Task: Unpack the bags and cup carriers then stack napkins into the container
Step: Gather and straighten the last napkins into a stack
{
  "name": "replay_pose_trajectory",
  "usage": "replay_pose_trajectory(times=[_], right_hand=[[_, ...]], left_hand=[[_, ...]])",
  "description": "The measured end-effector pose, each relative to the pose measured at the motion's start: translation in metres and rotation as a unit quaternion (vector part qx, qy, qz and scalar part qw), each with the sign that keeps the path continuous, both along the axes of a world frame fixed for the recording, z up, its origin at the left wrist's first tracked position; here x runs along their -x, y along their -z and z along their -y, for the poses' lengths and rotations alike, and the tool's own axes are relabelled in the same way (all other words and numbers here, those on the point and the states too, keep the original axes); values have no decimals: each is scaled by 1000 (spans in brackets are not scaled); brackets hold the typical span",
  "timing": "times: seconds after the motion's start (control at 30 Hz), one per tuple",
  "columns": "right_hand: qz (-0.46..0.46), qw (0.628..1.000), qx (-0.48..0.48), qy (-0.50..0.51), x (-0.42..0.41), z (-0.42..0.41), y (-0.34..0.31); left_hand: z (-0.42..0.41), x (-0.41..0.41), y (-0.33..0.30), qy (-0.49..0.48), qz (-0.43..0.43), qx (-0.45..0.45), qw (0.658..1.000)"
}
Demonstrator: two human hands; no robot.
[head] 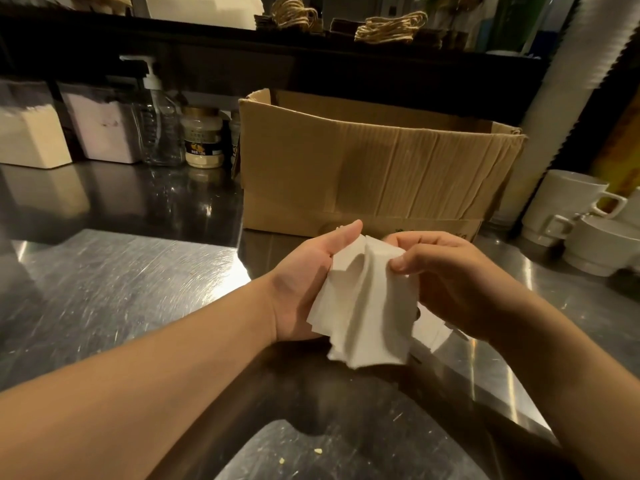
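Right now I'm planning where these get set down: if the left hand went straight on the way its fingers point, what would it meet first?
Probably the cardboard box: the left hand, holding the napkins, points at its near wall. Depth is unclear.

left hand (304,289): bare, no glove, ring or watch | right hand (450,289): bare, short trimmed thumbnail | forearms: both bare to frame edge, sleeveless in view, extending toward cardboard box (374,168)

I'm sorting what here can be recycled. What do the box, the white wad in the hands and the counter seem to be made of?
Open brown box: corrugated cardboard, matte, ribbed and creased.
Crumpled white napkins: thin soft paper, limp with ragged edges.
Shiny grey counter: probably stainless steel, with fine scratches and glare.
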State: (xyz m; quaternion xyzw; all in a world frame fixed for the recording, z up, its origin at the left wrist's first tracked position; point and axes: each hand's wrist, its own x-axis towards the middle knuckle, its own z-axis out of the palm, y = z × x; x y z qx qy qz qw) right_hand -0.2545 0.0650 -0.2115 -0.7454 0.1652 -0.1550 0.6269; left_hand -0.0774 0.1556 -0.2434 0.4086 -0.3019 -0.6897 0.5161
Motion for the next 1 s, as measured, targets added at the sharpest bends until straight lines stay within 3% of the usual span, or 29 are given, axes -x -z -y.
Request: replay_pose_trajectory(times=[0.3,0.43,0.53,0.67,1.0], right_hand=[[9,986,64,152,-12,-10,6],[2,959,178,218,-17,-14,13],[24,945,289,152,-10,-11,16],[-53,920,386,35,-6,-20,12],[-77,881,464,40,-11,-23,11]], left_hand=[[0,-1,1,15,-3,63,998],[-3,2,-1,-9,-17,65,998],[-1,-1,0,-22,-56,58,997],[-1,3,0,3,-81,72,994],[-1,10,-1,20,-58,119,991]])
